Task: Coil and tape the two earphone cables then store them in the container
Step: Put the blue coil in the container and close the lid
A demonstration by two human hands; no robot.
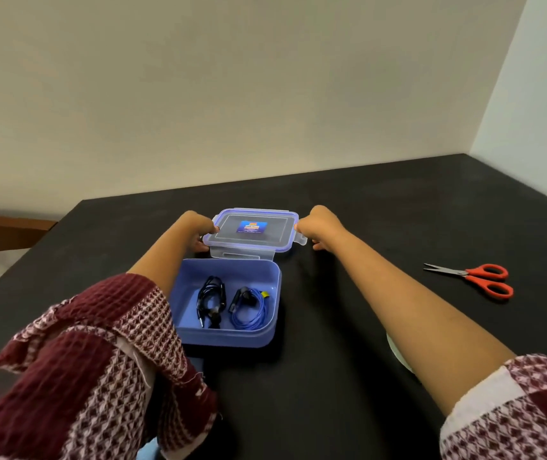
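Maroon patterned sleeves (83,360) lead to my left hand (199,229) and right hand (320,227), each gripping one end of the clear, blue-rimmed plastic lid (225,239). Just nearer me, the open blue plastic container (276,293) holds the coiled black earphone cable (210,302) and coiled blue earphone cable (250,310). Closing is in hand, I judge; next, the lid must seat squarely.

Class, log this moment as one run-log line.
left hand grips lid | right hand grips lid | container open | black earphones, blue earphones in container | scissors on table
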